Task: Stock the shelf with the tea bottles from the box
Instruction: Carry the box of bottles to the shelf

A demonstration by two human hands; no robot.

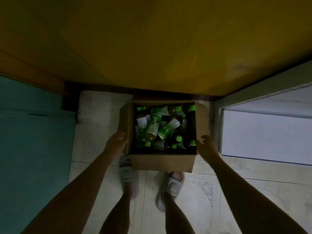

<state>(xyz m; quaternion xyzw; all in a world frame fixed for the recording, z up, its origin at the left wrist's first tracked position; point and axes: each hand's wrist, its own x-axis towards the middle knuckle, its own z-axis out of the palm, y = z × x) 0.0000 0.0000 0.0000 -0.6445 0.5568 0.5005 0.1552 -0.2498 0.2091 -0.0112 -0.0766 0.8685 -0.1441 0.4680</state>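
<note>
brown cardboard box point(162, 162), tea bottles point(152, 127) with bright green caps, green-and-white labels, dark amber liquid, yellow surface point(152, 39) above, teal sheet point(33, 132) at left, pale speckled floor tiles point(211, 191), white shelf point(263, 132), light grey slippers point(170, 188)

Looks to me like a dim home room, not a shop: pale tiled floor point(211, 191), house slippers point(128, 173) on bare feet at 6 o'clock, teal fabric point(33, 141) (bedding, maybe) at 9, yellow-brown wooden panel point(152, 48) at 12, white shelf unit point(263, 132) at 3.
</note>
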